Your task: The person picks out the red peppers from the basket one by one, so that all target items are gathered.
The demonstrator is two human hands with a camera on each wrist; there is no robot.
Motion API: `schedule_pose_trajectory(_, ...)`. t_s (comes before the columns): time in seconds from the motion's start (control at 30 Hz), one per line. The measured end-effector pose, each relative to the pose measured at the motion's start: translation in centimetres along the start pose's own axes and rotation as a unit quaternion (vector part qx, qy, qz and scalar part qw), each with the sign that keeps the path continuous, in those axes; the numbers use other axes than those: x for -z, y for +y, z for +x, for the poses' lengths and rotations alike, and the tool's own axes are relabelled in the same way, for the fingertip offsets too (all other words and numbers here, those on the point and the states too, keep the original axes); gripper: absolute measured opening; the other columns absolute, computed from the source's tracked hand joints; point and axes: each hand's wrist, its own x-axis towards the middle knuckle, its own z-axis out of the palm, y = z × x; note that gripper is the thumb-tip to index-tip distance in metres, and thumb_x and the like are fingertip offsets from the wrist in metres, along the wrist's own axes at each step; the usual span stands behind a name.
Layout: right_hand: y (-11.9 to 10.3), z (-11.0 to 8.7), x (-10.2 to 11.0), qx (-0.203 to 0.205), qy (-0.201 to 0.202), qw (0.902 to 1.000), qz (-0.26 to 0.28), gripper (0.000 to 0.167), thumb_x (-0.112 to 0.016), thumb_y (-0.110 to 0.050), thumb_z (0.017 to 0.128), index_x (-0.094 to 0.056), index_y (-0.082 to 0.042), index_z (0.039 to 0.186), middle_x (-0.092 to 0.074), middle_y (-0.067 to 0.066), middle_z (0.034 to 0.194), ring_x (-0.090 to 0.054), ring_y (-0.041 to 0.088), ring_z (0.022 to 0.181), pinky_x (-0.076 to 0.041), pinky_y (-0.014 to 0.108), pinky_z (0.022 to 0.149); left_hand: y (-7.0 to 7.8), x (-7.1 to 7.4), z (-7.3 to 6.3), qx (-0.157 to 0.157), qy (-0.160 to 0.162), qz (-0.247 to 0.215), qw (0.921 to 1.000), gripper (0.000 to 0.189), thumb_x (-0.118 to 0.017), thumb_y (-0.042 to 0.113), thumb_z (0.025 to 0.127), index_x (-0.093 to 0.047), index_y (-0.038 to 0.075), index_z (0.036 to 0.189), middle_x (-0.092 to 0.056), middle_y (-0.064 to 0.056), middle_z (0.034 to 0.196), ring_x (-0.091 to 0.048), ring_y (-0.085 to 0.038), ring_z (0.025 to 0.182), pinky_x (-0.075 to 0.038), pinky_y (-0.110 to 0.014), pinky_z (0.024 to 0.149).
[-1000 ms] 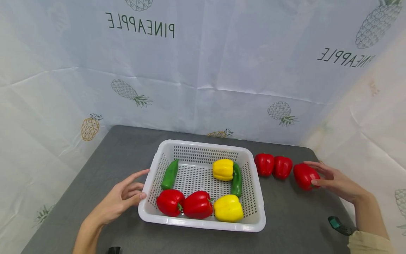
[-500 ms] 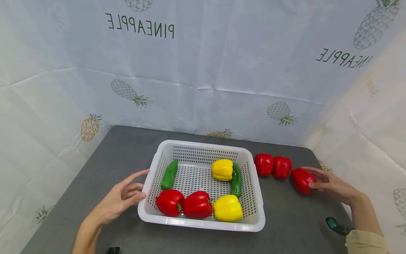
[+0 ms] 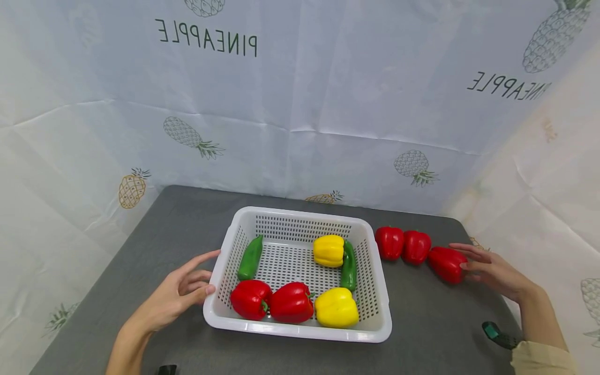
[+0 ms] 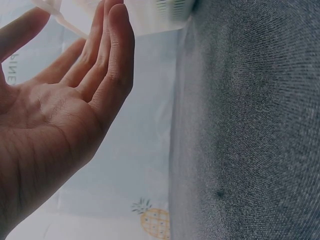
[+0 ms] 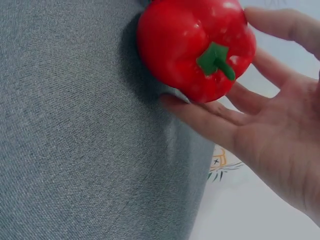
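A red bell pepper (image 3: pixel 446 264) lies on its side on the table's right part, its green stem toward the wrist in the right wrist view. My right hand (image 3: pixel 499 273) is beside it, thumb tip at its near edge, the other fingers loosely spread around its end. In the right wrist view, the fingers (image 5: pixel 210 120) look relaxed against the pepper (image 5: pixel 195 40). My left hand (image 3: pixel 171 297) has its thumb and index fingertip at the left rim of a white perforated basket (image 3: pixel 300 333); its other fingers bend loosely.
The basket holds two red peppers (image 3: pixel 292 303), two yellow ones (image 3: pixel 336 308) and two long green peppers (image 3: pixel 250 258). Two more red peppers (image 3: pixel 416 247) stand between basket and right hand. A dark strap piece (image 3: pixel 499 336) shows near the right wrist. Pineapple-print cloth (image 3: pixel 290 104) hangs behind the table.
The red pepper in my right hand has moved left and come to rest beside the other two red ones; the hand's fingers have eased back from it. My left hand stays put.
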Motion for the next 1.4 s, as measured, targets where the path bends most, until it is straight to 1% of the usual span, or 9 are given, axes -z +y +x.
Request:
schedule_pose_trajectory(0.17,-0.7,-0.2,-0.4,-0.017,0.021,0.9996,-0.002,0.053,-0.047,-0.019,0.114,-0.039,-0.019,0.166,-0.053,-0.035,0.139,-0.064,-0.005,0.119,-0.065,0.036,0.095,0.0,0.0,0.0,-0.001,0.0,0.001,1.0,0.08,-0.072,0.013,0.104,-0.028,0.006,0.17,-0.069,-0.031,0.137,-0.076,-0.008,0.109,-0.068,-0.035,0.087)
schedule_pose_trajectory(0.3,-1.2,0.0,-1.1,-0.033,0.05,0.9971,-0.046,0.059,-0.054,-0.027,0.112,-0.035,-0.014,0.167,-0.046,-0.028,0.142,-0.058,-0.012,0.116,-0.065,0.036,0.093,0.0,0.0,0.0,0.001,0.0,0.0,1.0,0.08,-0.072,0.014,0.104,-0.028,0.006,0.17,-0.069,-0.031,0.137,-0.076,-0.008,0.109,-0.068,-0.035,0.087)
schedule_pose_trajectory(0.5,-1.5,0.4,-2.4,-0.044,0.088,0.9862,-0.133,0.075,-0.064,-0.035,0.108,-0.03,-0.001,0.166,-0.042,0.024,0.161,-0.055,-0.012,0.11,-0.067,0.033,0.088,-0.1,0.0,-0.1,-0.001,-0.003,-0.005,1.0,0.08,-0.071,0.013,0.104,-0.027,0.006,0.17,-0.069,-0.032,0.136,-0.076,-0.008,0.108,-0.068,-0.034,0.086)
schedule_pose_trajectory(0.57,-1.5,0.5,-2.7,-0.047,0.095,0.9834,-0.147,0.078,-0.064,-0.037,0.108,-0.028,0.001,0.166,-0.037,0.033,0.163,-0.055,-0.005,0.113,-0.067,0.032,0.087,-0.1,0.0,-0.1,-0.002,-0.004,-0.004,1.0,0.08,-0.071,0.013,0.104,-0.027,0.006,0.17,-0.069,-0.032,0.136,-0.076,-0.008,0.108,-0.068,-0.034,0.086)
schedule_pose_trajectory(0.67,-1.7,0.7,-3.1,-0.055,0.108,0.9807,-0.153,0.08,-0.065,-0.039,0.107,-0.028,0.002,0.165,-0.037,0.036,0.162,-0.057,0.004,0.115,-0.067,0.032,0.086,-0.1,0.0,0.0,0.0,-0.002,-0.001,1.0,0.08,-0.072,0.013,0.104,-0.028,0.006,0.17,-0.069,-0.031,0.136,-0.076,-0.008,0.109,-0.069,-0.036,0.087)
schedule_pose_trajectory(0.97,-1.4,1.3,-3.4,-0.044,0.138,0.9807,-0.132,0.075,-0.068,-0.034,0.107,-0.034,0.006,0.16,-0.049,0.034,0.152,-0.065,-0.002,0.102,-0.068,0.034,0.083,0.0,0.0,0.0,0.009,0.001,0.003,1.0,0.08,-0.072,0.015,0.104,-0.028,0.007,0.17,-0.069,-0.03,0.137,-0.076,-0.009,0.109,-0.069,-0.037,0.087)
schedule_pose_trajectory(1.07,-1.6,1.2,-3.2,-0.042,0.141,0.9774,-0.152,0.074,-0.069,-0.035,0.106,-0.036,0.004,0.16,-0.052,0.032,0.15,-0.063,0.0,0.104,-0.068,0.034,0.083,0.0,0.0,0.0,0.01,0.0,0.003,0.9999,0.08,-0.072,0.015,0.104,-0.028,0.007,0.17,-0.07,-0.03,0.136,-0.076,-0.009,0.109,-0.069,-0.037,0.087)
schedule_pose_trajectory(1.17,-2.0,1.1,-2.9,-0.038,0.143,0.9723,-0.181,0.073,-0.07,-0.037,0.105,-0.038,0.001,0.16,-0.052,0.032,0.151,-0.061,0.009,0.112,-0.067,0.034,0.082,0.0,0.0,0.1,0.011,0.001,0.005,0.9999,0.08,-0.072,0.015,0.104,-0.028,0.008,0.17,-0.07,-0.03,0.136,-0.076,-0.01,0.109,-0.069,-0.037,0.087)
schedule_pose_trajectory(1.4,-3.1,1.1,-2.1,-0.029,0.12,0.97,-0.209,0.073,-0.07,-0.036,0.104,-0.04,0.002,0.16,-0.049,0.036,0.153,-0.056,0.054,0.132,-0.065,0.031,0.081,0.0,0.0,0.1,0.013,0.004,0.008,0.9999,0.081,-0.072,0.016,0.104,-0.028,0.008,0.171,-0.07,-0.029,0.137,-0.076,-0.01,0.109,-0.068,-0.037,0.087)
